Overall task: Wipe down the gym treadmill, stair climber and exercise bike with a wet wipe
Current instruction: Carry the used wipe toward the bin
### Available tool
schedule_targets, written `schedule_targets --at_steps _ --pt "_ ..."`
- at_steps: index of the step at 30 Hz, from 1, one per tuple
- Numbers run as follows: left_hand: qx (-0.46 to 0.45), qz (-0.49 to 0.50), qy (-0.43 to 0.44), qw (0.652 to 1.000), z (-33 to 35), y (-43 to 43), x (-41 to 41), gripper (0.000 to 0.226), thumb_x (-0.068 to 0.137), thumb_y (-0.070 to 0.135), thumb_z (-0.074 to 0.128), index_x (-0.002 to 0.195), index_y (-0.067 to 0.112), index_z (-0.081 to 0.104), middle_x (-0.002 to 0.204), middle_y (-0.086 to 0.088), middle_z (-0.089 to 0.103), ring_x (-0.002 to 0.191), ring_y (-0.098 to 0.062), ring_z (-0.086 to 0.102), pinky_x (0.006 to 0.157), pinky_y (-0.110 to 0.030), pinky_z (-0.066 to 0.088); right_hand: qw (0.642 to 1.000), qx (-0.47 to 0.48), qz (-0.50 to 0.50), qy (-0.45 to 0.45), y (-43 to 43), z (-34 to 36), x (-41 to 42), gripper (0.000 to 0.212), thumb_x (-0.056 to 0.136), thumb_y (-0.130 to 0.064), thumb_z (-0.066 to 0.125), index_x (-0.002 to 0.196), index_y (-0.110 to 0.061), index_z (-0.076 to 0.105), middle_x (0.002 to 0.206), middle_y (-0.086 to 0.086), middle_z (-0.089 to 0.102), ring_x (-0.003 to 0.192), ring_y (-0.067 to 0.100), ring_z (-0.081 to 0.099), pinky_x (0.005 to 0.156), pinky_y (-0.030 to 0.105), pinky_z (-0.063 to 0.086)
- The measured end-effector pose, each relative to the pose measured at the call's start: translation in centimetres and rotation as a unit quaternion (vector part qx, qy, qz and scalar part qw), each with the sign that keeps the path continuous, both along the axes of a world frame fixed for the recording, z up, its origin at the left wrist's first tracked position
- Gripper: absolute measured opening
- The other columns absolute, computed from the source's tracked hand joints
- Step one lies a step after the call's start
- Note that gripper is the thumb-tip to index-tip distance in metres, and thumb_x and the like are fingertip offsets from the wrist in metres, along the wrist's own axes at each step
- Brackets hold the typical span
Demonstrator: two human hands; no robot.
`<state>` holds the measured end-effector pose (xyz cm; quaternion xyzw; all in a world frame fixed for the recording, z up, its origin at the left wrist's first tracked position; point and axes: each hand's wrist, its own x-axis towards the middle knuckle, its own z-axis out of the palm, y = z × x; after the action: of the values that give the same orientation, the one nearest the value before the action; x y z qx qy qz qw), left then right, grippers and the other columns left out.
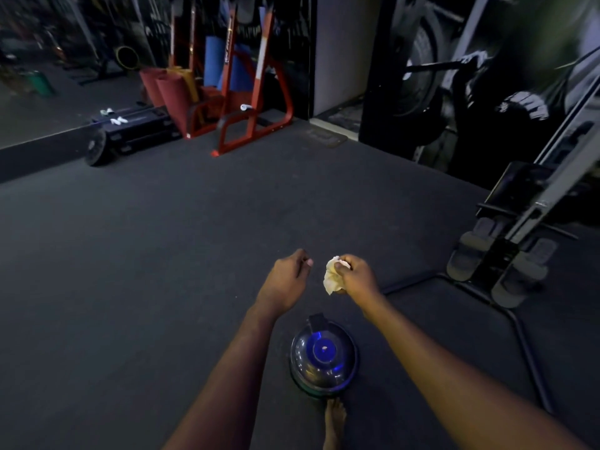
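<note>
Loosely crumpled, the wet wipe [331,278] is pinched between the thumb and curled fingers of the right hand [357,277], just below mid-view toward 5 o'clock, with its long axis hung from 12 to 6 o'clock. Lettering on the red rack [246,92] at 11 o'clock is too blurred to be read. The left hand [293,275] is held at the wipe's 9 o'clock, fingers loosely curled, nothing gripped.
</note>
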<state>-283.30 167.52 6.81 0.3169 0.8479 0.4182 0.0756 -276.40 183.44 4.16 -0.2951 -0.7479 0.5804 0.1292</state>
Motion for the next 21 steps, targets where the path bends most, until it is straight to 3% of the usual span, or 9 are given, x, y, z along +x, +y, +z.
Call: schedule_targets --at_steps 6,12,18,21 --pt "0.0 -0.021 0.007 1.0 -0.2 0.4 -2.7 0.018 0.105 0.02 0.05 0.094 0.008 0.059 0.067 0.001 0.056 0.061 -0.016 0.051 0.062 -0.039 0.043 1.0 -0.001 -0.017 0.0 0.1 -0.1 -2.4 0.012 0.099 -0.008 0.056 0.095 -0.008 0.068 0.087 0.009 0.067 0.08 0.022 0.064 0.068 0.038 0.054" --pt "-0.001 -0.026 0.013 1.0 0.0 2.2 -5.0 0.018 0.105 0.021 0.05 0.095 0.009 0.059 0.064 0.006 0.053 0.058 -0.01 0.049 0.059 -0.033 0.038 0.999 -0.007 -0.031 0.001 1.5 0.1 -4.1 0.012 0.099 -0.008 0.056 0.096 -0.007 0.068 0.09 0.01 0.067 0.082 0.023 0.064 0.07 0.042 0.056" --pt "-0.005 -0.038 0.008 0.999 -0.5 3.3 -6.4 0.016 0.105 0.021 0.051 0.089 0.016 0.054 0.068 0.003 0.056 0.065 -0.02 0.055 0.063 -0.036 0.041 0.999 0.011 -0.035 -0.01 2.8 -0.3 -5.1 0.015 0.099 -0.006 0.055 0.103 0.001 0.068 0.093 0.015 0.067 0.086 0.027 0.064 0.076 0.044 0.055" --pt "-0.006 -0.037 0.006 0.999 -1.0 3.6 -6.9 0.017 0.104 0.021 0.052 0.092 0.009 0.056 0.069 0.002 0.057 0.066 -0.021 0.057 0.065 -0.038 0.042 0.999 0.008 -0.035 -0.009 3.0 -0.7 -5.4 0.014 0.099 -0.006 0.056 0.102 -0.001 0.069 0.09 0.013 0.067 0.083 0.024 0.064 0.071 0.04 0.054"
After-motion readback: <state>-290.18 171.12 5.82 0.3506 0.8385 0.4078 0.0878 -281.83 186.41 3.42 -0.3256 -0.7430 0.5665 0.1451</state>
